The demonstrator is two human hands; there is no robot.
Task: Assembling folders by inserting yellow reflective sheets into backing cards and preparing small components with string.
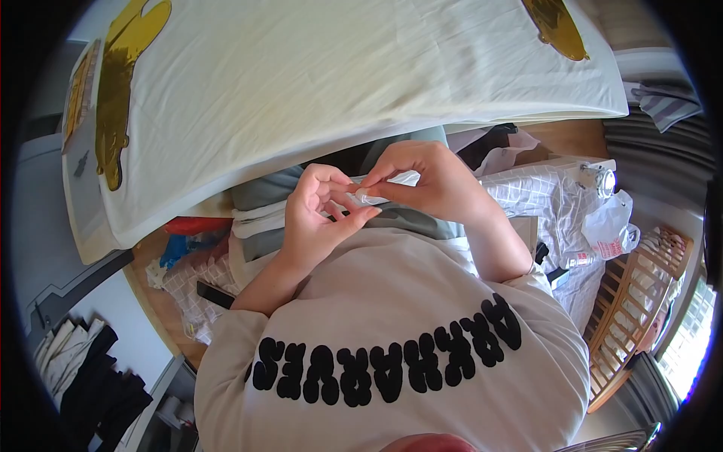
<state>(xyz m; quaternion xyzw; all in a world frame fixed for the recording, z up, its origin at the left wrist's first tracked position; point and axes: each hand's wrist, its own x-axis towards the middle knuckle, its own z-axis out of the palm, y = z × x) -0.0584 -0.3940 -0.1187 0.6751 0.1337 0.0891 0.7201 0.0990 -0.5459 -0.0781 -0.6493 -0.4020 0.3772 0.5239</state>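
My left hand (322, 209) is raised over my lap, palm partly turned up. Its fingers are loosely bent, and the thumb is stretched out apart from them. My right hand (429, 181) comes in from the other side, thumb and forefinger pinched on a small clear, film-like piece (366, 196). That piece touches the fingertips of my left hand; its exact kind is too small to make out. Both hands are just short of the near edge of a table (316, 83) covered with a cream cloth.
Gold foil balloons (114, 105) lie flat at the table's left end, another gold foil piece (559, 30) at its far right. To my right are a checked cloth (520, 188), a white plastic bag (608, 226) and a wooden slatted crib (633, 316). A dark phone-like object (215, 294) lies left.
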